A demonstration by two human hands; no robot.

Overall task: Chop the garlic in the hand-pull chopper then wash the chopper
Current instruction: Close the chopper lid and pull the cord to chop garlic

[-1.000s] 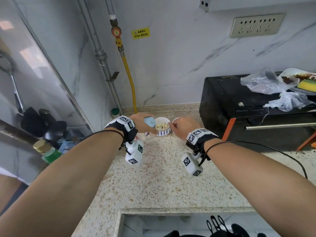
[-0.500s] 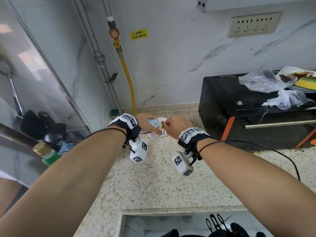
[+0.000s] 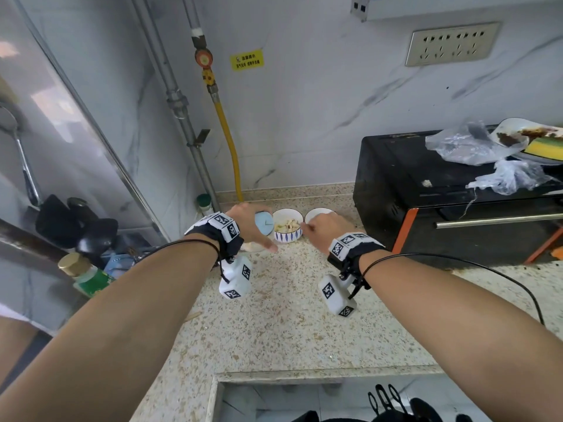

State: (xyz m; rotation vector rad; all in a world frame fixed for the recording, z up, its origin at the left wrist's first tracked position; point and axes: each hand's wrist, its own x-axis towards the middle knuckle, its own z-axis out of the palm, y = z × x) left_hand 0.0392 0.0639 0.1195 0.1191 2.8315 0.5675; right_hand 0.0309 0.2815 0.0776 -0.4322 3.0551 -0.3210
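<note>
A small blue-patterned bowl [image 3: 288, 236] of peeled garlic cloves [image 3: 286, 225] stands on the speckled counter near the back wall. To its left, my left hand [image 3: 246, 228] grips the chopper's light-blue lid [image 3: 264, 224], which is tilted up. Part of the clear chopper cup [image 3: 254, 247] shows under that hand. My right hand [image 3: 324, 231] is just right of the garlic bowl, its curled fingertips at the rim. Whether they hold a clove is hidden. Behind the right hand sits a white bowl [image 3: 320, 212].
A black toaster oven [image 3: 426, 202] with plastic bags [image 3: 466, 147] and a dirty plate [image 3: 518, 134] on top fills the right side. A yellow gas hose [image 3: 227, 141] and pipes run down the wall. A sink [image 3: 274, 400] opens at the near edge. Bottles [image 3: 88, 275] stand at left.
My right hand went from the garlic bowl over to the chopper by my left hand, then came back to the bowl's rim. My left hand stayed on the blue lid.
</note>
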